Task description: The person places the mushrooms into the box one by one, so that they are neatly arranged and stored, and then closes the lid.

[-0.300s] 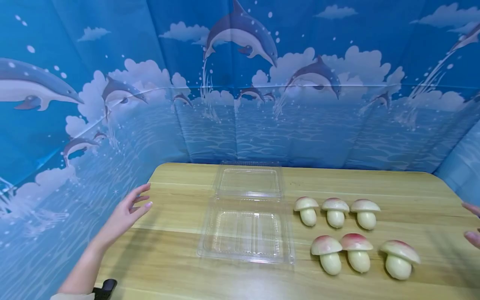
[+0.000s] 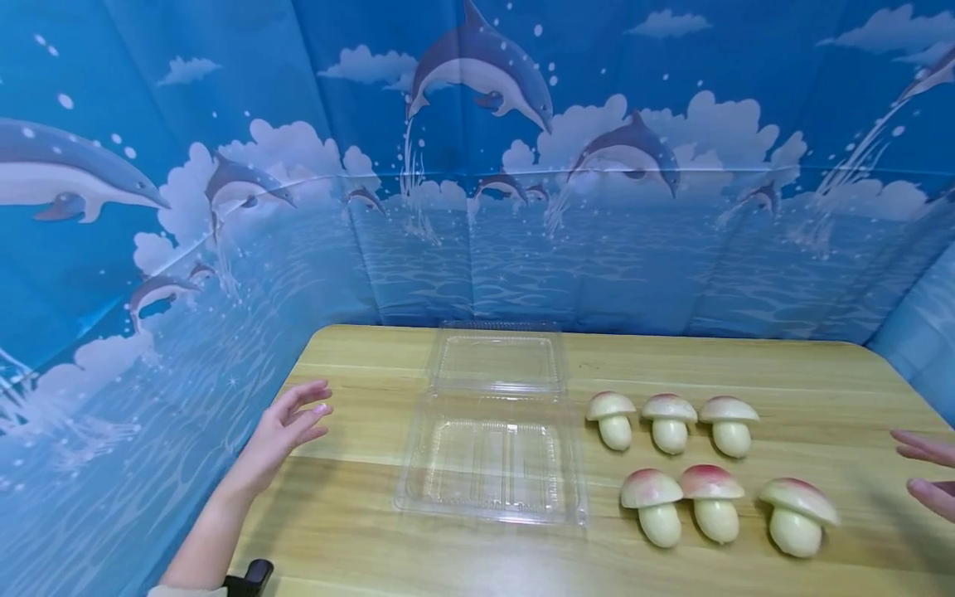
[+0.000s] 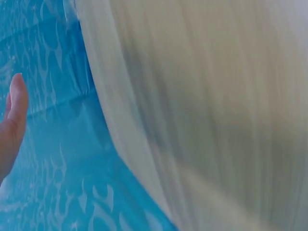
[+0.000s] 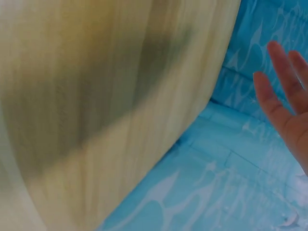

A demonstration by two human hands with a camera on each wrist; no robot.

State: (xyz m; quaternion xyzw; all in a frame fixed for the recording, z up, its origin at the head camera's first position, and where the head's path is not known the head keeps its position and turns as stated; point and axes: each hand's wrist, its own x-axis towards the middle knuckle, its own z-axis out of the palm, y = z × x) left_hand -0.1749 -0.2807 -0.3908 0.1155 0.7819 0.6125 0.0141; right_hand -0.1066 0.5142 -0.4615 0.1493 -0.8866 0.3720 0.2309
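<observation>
My left hand (image 2: 279, 433) hovers over the left part of the table, fingers loosely bent, holding nothing. To its right lies a clear plastic clamshell box (image 2: 488, 514), unfolded flat with its lid (image 2: 496, 361) toward the back. My right hand (image 2: 933, 473) comes in at the right edge of the head view, fingers extended and nothing in them; part of it is cut off. Nearest to it is a mushroom-shaped bun (image 2: 795, 518) with a pink-tinged cap. Several more such buns lie in two rows, among them a redder one (image 2: 711, 502) in front and a paler one (image 2: 727, 425) behind.
The wooden table (image 2: 358, 547) has rounded back corners. Blue cloth (image 2: 477, 265) printed with dolphins and waves hangs behind it and along both sides. A black strap device (image 2: 249, 576) sits on the left wrist.
My left hand has moved right, farther in over the table. The right hand has come slightly inward from the right edge. Box and buns lie as before.
</observation>
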